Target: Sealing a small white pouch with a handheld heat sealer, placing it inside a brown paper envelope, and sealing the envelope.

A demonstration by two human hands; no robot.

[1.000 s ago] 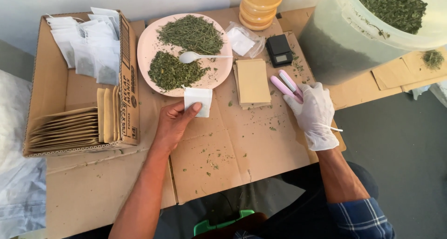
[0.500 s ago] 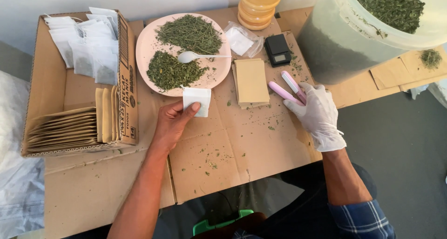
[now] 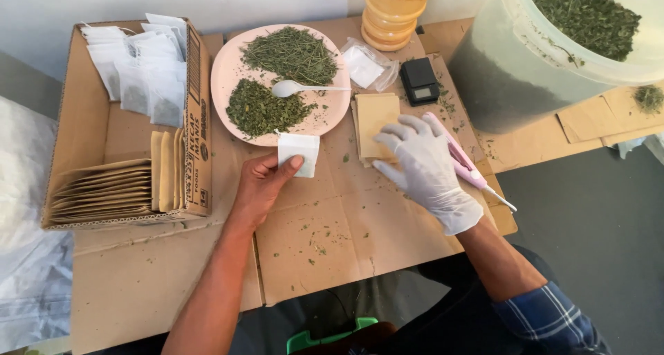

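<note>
The bare left hand (image 3: 261,186) pinches a small white filter bag (image 3: 299,153) between thumb and fingers, holding it just above the cardboard sheet (image 3: 346,216) at the near rim of the pink plate (image 3: 221,71). The gloved right hand (image 3: 423,168) lies fingers spread and open on the stack of tan paper envelopes (image 3: 373,114), its fingertips touching the top one. Just beside that hand, on its far-right side, rests a pink sealing tool (image 3: 462,162). The plate carries 2 heaps of dried green herbs (image 3: 263,109) and a white spoon (image 3: 294,88). Behind the envelopes sit a small black scale (image 3: 420,80) and a clear plastic bag (image 3: 366,64). To the left, an open cardboard box (image 3: 83,147) holds more white bags and tan envelopes. A large translucent tub (image 3: 505,71) of herbs stands at the far right.
</note>
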